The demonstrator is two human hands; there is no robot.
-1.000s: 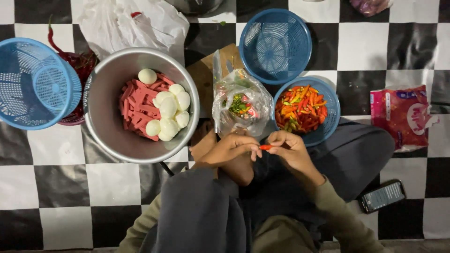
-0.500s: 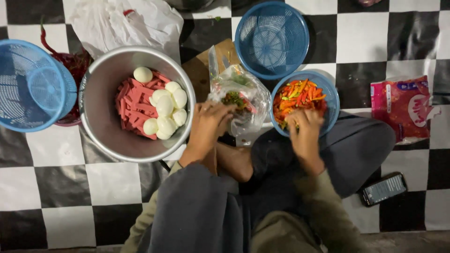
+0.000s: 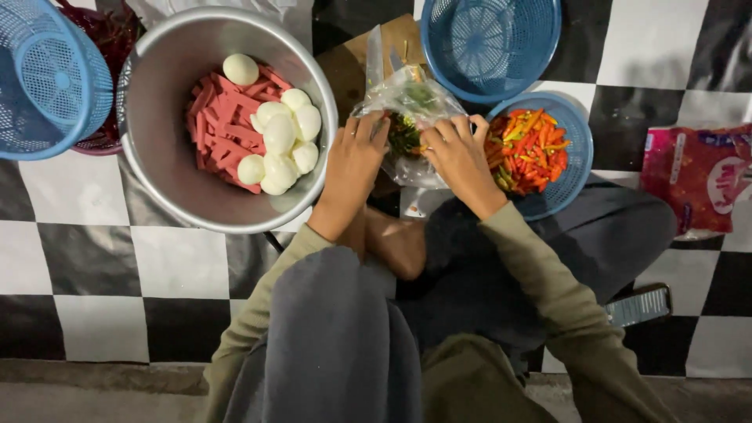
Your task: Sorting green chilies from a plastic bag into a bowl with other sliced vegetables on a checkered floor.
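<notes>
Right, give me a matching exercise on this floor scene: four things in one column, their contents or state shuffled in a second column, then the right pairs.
Things
1. large round metal bowl
2. clear plastic bag
3. blue plastic basket beside the right hand
4. blue plastic basket at the top edge

Contents or state
A. nothing inside
B. red and orange chillies
C. peeled white eggs on pink sausage strips
D. touched by both hands, greenish bits inside

Pairs: 1-C, 2-D, 3-B, 4-A
</notes>
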